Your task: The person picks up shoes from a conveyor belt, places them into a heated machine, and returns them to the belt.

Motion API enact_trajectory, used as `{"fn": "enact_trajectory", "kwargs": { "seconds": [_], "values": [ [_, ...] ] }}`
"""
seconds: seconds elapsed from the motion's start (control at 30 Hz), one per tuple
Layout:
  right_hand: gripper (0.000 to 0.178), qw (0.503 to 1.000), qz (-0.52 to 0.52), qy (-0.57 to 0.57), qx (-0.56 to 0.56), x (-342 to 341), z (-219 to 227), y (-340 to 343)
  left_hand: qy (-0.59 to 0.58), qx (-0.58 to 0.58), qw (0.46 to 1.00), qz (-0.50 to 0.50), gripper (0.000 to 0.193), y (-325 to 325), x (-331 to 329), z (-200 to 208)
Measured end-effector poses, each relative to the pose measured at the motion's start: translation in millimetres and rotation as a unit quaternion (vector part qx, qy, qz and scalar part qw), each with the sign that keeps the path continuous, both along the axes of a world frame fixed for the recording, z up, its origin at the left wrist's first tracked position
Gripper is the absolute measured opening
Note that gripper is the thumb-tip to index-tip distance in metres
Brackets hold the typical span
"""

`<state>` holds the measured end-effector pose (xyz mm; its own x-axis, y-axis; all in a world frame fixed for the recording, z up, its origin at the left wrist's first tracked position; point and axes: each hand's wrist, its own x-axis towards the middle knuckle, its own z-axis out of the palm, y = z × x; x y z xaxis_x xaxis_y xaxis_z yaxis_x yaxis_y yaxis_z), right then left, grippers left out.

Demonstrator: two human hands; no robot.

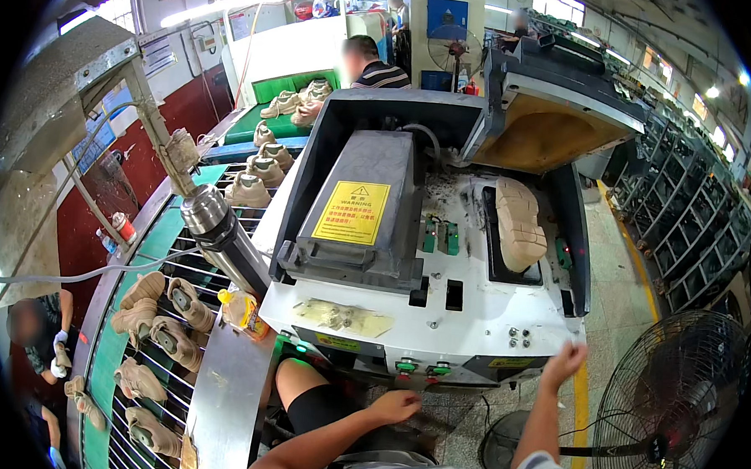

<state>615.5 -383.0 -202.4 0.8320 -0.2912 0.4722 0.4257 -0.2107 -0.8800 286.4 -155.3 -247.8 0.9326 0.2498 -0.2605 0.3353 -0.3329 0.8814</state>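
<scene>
Shoe (520,224): tan, sole up, lying lengthwise in dark recess (496,265), right of frame centre. Machine (441,271): white and dark grey, across frame centre; right lid (556,129) raised, brownish inside; left lid (366,163) down.

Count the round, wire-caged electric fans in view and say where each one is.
2. One large black wire-caged fan is at the lower right; a second fan is at the top centre, beyond the white-topped grey machine. More may be hidden in the background.
</scene>
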Motion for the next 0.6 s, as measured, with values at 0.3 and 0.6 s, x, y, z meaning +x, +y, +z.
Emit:
{"fn": "enact_trajectory", "kwargs": {
  "seconds": [0.3,0.6],
  "values": [
    [0.020,0.717,0.291,0.494,0.397,-16.5,-93.0,-163.1,-0.074,0.056,0.993,0.067,0.025,-2.2,51.0,-22.0],
    [0.018,0.662,0.270,0.536,-0.449,-188.3,-252.5,-130.1,-0.127,0.038,0.885,0.446,0.021,104.7,-221.1,-27.5]
  ]
}}
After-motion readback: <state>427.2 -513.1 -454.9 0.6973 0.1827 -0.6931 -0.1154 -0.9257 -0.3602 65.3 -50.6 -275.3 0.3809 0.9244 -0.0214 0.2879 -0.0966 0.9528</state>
